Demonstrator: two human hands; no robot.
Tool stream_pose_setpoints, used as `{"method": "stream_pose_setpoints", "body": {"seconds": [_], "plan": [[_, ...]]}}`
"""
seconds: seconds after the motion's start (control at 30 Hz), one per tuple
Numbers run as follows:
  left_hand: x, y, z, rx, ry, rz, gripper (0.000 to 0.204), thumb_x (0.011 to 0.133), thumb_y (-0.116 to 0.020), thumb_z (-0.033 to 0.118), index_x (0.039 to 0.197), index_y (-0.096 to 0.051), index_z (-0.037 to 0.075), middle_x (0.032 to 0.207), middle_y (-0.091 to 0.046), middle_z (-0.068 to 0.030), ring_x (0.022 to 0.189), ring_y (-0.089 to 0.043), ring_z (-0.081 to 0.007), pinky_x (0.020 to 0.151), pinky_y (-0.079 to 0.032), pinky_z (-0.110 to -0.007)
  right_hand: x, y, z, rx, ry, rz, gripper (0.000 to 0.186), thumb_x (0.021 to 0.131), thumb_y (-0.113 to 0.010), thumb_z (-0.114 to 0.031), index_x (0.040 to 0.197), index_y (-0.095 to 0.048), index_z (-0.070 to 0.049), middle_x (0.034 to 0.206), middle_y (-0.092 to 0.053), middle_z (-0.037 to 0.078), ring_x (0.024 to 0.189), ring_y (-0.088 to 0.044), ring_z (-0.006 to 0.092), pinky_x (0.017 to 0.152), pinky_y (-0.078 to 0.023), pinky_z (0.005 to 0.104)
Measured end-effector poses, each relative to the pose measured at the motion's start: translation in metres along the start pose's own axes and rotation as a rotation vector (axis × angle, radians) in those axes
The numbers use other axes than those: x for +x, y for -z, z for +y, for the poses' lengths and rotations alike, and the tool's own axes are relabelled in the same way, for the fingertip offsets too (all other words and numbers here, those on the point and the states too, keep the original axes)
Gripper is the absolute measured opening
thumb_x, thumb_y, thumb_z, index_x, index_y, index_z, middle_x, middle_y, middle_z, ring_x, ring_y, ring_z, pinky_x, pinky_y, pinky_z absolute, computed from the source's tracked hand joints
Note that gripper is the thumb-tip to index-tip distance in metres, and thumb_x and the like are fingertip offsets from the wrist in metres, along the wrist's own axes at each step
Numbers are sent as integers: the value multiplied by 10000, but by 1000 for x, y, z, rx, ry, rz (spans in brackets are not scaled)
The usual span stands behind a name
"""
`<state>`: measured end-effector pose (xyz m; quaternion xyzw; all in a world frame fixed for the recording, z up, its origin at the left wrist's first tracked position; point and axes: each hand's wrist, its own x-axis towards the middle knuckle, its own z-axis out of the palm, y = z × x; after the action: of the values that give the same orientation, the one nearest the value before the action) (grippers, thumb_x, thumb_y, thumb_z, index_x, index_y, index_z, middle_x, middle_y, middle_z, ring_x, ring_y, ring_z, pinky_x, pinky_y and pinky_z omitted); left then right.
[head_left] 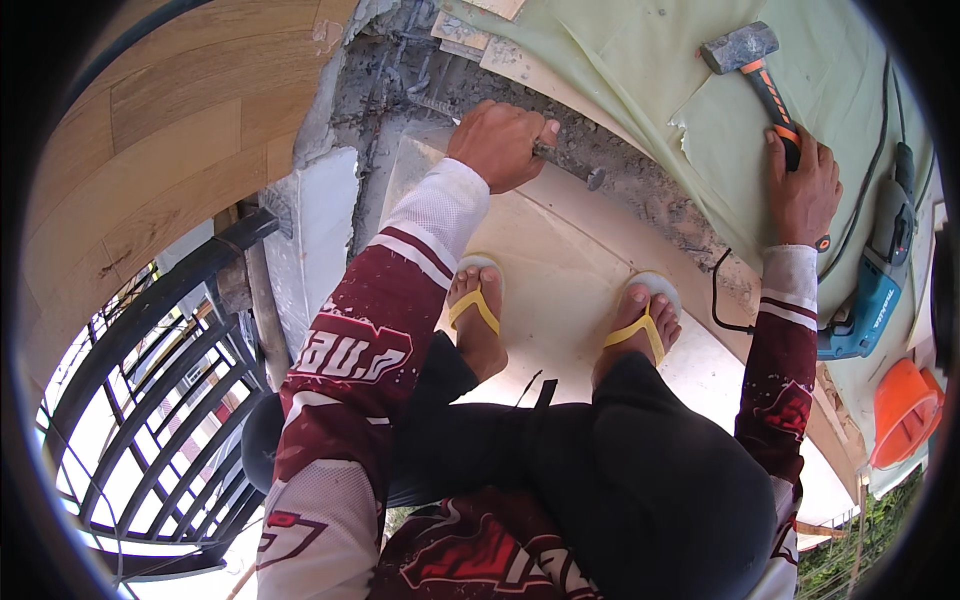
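A grey metal chisel, long and thin with a round, flat end (575,166), is held by the left hand (498,146). The fingers are wrapped tightly around its middle, and a bit of the chisel is seen on each side of the fist. It is held over a strip of rough, broken grey concrete (640,192), beside a smooth, pale tile floor (560,300).

A big hammer with a grey block head and an orange and black handle (768,88) is held by the right hand (806,196). The end of the handle is gripped by bent fingers. The hammer is seen over a thin, pale green sheet (705,140); whether it is touched by the head cannot be told.

Near the right hand, a teal and black power tool (872,295) can be seen, with a bright orange plastic thing (903,415) below it.
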<state>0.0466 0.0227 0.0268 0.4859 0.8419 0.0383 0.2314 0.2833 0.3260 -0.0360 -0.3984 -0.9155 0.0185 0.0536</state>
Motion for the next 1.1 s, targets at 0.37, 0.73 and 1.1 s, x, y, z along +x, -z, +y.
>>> {"method": "stream_pose_setpoints", "body": {"seconds": [0.37, 0.73, 1.1], "plan": [[-24, 6, -52, -70, 133, -44, 262, 975, -571, 243, 856, -692, 44, 920, -676, -213, 876, -627, -434, 838, -489, -502, 8, 25, 0, 135, 51, -153, 484, 958, -606, -473, 1141, -634, -26, 1047, -639, 165, 956, -632, 333, 752, -499, 444], [-21, 10, 5, -109, -117, 178, 324, 980, -556, 230, 717, -585, 41, 703, -601, -178, 705, -578, -411, 696, -460, -505, -80, 78, -49, 1047, -461, -569, 497, 991, -592, -497, 863, -581, -17, 641, -516, -2, 547, -493, 87, 501, -406, 256], [-26, -8, -47, -9, -106, 48, 351, 994, -516, 242, 712, -591, 45, 723, -627, -176, 740, -605, -398, 765, -472, -492, -123, 101, -71, 1258, -318, -376, 339, 916, -755, -317, 953, -649, 3, 718, -603, 2, 655, -550, 112, 631, -460, 273]]}}
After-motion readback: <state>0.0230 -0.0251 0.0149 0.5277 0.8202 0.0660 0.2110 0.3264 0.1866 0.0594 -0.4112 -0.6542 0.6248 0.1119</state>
